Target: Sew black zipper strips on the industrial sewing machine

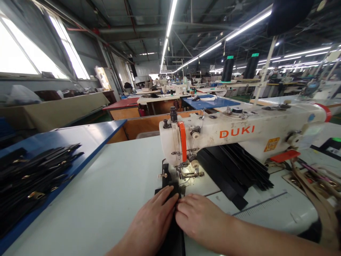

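Observation:
A black strip-like piece [173, 237] lies on the pale sewing table, running up to the needle area of a white sewing machine [207, 133]. Flat on top of this piece rests my left hand [157, 211], its fingers stretched toward the machine. My right hand [195, 213] is closed at the piece's right edge, fingertips bent and pressed together beside my left fingers. A metal clasp [163, 175] shows on the black material just beyond my left hand. The presser foot area [188, 174] is lit, right of the material.
Stacked black strips [234, 170] lie under the machine arm. On the left, a blue table [98, 133] holds black pieces with metal fittings [36, 195]. A ruler scale [262, 204] is at the right, near a tray of beige straps and small parts. Thread cones stand behind.

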Available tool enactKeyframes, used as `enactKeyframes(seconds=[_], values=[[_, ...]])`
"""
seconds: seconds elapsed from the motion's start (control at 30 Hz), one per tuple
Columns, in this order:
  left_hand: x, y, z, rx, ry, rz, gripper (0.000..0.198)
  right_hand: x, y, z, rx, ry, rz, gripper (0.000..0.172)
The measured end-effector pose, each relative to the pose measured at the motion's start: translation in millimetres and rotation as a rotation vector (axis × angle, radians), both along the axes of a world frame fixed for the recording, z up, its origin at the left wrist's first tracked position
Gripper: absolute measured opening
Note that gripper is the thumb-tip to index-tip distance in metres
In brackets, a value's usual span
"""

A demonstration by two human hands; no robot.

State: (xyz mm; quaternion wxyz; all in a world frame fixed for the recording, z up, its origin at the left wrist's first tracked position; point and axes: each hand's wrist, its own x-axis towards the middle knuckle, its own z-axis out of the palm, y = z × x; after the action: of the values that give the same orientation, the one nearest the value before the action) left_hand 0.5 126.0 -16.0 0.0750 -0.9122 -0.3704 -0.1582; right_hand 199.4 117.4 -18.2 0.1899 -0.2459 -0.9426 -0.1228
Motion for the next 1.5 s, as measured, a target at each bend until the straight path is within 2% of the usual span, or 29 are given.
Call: enactKeyframes(seconds=[0.47,1.1,1.2,1.33,1.5], values=[[16,31,-3.8,0.005,-0.041,-0.027,0.033,17,29,1.0,-0.051,-0.042,-0.048,0.005],[20,36,-0.7,0.037,-0.031,-0.029,0.035,16,33,4.1,-0.136,-0.028,-0.073,0.009],[22,27,2.1,0.038,-0.021,-0.02,0.035,18,32,4.3,-0.153,-0.016,-0.078,0.008],[18,-6,1.9,0.086,-0.002,-0.024,0.036,24,23,6.9,-0.17,0.028,-0.089,0.013],[10,-49,2.4,0.281,0.09,-0.364,0.039,29,6,5.7,-0.204,0.105,-0.137,0.019]])
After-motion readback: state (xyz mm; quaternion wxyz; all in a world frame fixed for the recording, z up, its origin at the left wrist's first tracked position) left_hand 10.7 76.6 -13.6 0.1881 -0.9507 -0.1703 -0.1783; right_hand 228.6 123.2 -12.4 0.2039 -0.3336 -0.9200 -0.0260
